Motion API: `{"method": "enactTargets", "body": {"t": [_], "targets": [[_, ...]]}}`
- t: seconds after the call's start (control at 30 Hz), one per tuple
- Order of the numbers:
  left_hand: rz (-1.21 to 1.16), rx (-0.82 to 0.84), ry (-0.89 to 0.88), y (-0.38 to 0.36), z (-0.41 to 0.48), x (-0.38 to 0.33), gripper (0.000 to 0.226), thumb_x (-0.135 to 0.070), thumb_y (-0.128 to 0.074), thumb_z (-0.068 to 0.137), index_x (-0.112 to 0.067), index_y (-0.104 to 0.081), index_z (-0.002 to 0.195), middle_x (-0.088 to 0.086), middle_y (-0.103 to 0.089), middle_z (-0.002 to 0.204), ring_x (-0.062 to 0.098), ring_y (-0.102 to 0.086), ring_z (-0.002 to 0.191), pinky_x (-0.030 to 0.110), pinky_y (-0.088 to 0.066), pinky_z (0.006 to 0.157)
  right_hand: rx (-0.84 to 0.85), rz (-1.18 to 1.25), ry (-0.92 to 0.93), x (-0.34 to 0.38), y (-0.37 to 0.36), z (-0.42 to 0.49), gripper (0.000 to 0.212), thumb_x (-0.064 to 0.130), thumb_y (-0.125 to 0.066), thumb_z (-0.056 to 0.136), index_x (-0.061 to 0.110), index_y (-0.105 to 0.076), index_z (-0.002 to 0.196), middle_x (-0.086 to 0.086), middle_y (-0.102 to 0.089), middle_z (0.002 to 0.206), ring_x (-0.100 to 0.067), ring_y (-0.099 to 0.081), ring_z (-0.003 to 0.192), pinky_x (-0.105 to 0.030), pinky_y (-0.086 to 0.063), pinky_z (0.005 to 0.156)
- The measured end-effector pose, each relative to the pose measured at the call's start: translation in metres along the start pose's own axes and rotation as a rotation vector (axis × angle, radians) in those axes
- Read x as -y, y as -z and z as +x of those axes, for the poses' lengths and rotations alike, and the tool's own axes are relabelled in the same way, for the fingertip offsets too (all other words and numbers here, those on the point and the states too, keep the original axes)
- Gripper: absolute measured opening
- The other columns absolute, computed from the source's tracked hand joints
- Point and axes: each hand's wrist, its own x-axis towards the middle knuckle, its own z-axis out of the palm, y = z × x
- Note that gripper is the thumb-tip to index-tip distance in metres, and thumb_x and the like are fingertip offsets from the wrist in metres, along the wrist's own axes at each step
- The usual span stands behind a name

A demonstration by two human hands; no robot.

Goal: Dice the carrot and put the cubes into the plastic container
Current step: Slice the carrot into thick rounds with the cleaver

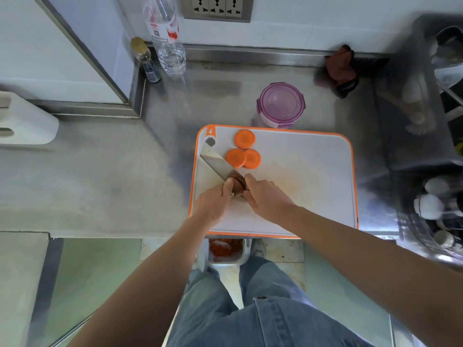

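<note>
A white cutting board (313,176) with an orange rim lies on the steel counter. Three round carrot slices sit at its far left: one apart (245,139), two overlapping (242,158). A knife (217,164) lies across the board's left side, blade pointing up-left and dark handle toward me. My left hand (213,202) curls its fingers round the handle from the left. My right hand (266,196) pinches the same handle from the right with index finger and thumb. The round plastic container (280,103) with a purple clip lid stands shut just beyond the board.
A water bottle (170,46) and a small dark bottle (147,63) stand at the back left. A dark cloth (340,68) lies at the back right, beside a dish rack (441,96). Below the counter edge, a white bin (224,250) holds orange scraps.
</note>
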Motion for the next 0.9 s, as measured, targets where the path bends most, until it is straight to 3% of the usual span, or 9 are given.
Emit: {"method": "enactTargets", "body": {"t": [0.13, 0.37, 0.47, 0.53, 0.6, 0.77, 0.9], "targets": [[-0.006, -0.026, -0.035, 0.004, -0.005, 0.001, 0.048, -0.052, -0.023, 0.101, -0.016, -0.052, 0.088, 0.013, -0.068, 0.090, 0.030, -0.062, 0.086, 0.038, -0.045, 0.074, 0.000, 0.033, -0.026, -0.001, 0.004, 0.001, 0.018, 0.023, -0.039, 0.101, 0.010, -0.040, 0.114, -0.012, -0.058, 0.087, -0.025, -0.051, 0.072, -0.035, -0.036, 0.060], [-0.021, -0.011, -0.093, 0.001, -0.018, 0.004, 0.028, -0.044, -0.045, 0.097, -0.019, -0.055, 0.092, 0.002, -0.068, 0.084, 0.020, -0.062, 0.077, 0.033, -0.046, 0.066, 0.008, 0.115, -0.035, 0.002, 0.005, -0.003, 0.024, 0.020, -0.038, 0.101, 0.014, -0.038, 0.124, -0.010, -0.057, 0.079, -0.024, -0.053, 0.068, -0.040, -0.044, 0.059], [-0.090, -0.019, -0.122, 0.001, -0.022, 0.004, 0.017, -0.032, -0.055, 0.095, -0.016, -0.058, 0.091, 0.003, -0.069, 0.084, 0.019, -0.060, 0.069, 0.034, -0.048, 0.067, 0.000, 0.136, -0.044, 0.001, 0.007, -0.007, 0.009, 0.020, -0.038, 0.101, 0.018, -0.039, 0.110, -0.009, -0.057, 0.077, -0.022, -0.052, 0.064, -0.037, -0.042, 0.057], [-0.134, -0.055, -0.129, -0.001, -0.026, 0.004, 0.015, -0.025, -0.060, 0.093, -0.013, -0.063, 0.084, 0.005, -0.071, 0.081, 0.019, -0.060, 0.063, 0.033, -0.048, 0.065, 0.006, 0.136, -0.045, 0.001, 0.006, -0.010, 0.002, 0.019, -0.037, 0.100, 0.019, -0.036, 0.101, -0.011, -0.058, 0.078, -0.027, -0.055, 0.067, -0.044, -0.047, 0.061], [-0.136, -0.082, -0.114, -0.004, -0.030, 0.004, 0.018, -0.024, -0.061, 0.092, -0.011, -0.067, 0.080, 0.004, -0.071, 0.077, 0.019, -0.062, 0.061, 0.033, -0.052, 0.065, 0.028, 0.117, -0.054, 0.003, 0.004, -0.015, 0.007, 0.020, -0.037, 0.101, 0.017, -0.038, 0.106, -0.011, -0.058, 0.078, -0.027, -0.056, 0.067, -0.046, -0.048, 0.063], [0.068, -0.127, -0.121, -0.011, -0.032, 0.003, 0.023, -0.033, -0.055, 0.095, -0.012, -0.065, 0.094, 0.003, -0.071, 0.088, 0.023, -0.065, 0.085, 0.035, -0.050, 0.076, -0.056, 0.127, -0.109, 0.002, 0.006, -0.027, 0.018, 0.023, -0.040, 0.099, 0.013, -0.043, 0.113, -0.011, -0.058, 0.080, -0.027, -0.056, 0.067, -0.049, -0.052, 0.062], [0.186, -0.145, -0.131, -0.014, -0.036, -0.001, 0.029, -0.032, -0.046, 0.100, -0.008, -0.060, 0.107, 0.010, -0.068, 0.103, 0.029, -0.062, 0.099, 0.035, -0.043, 0.079, -0.208, 0.139, -0.054, -0.001, 0.026, -0.042, 0.007, 0.017, -0.045, 0.095, 0.012, -0.044, 0.099, 0.007, -0.048, 0.061, -0.017, -0.046, 0.054, -0.031, -0.036, 0.050]]}}
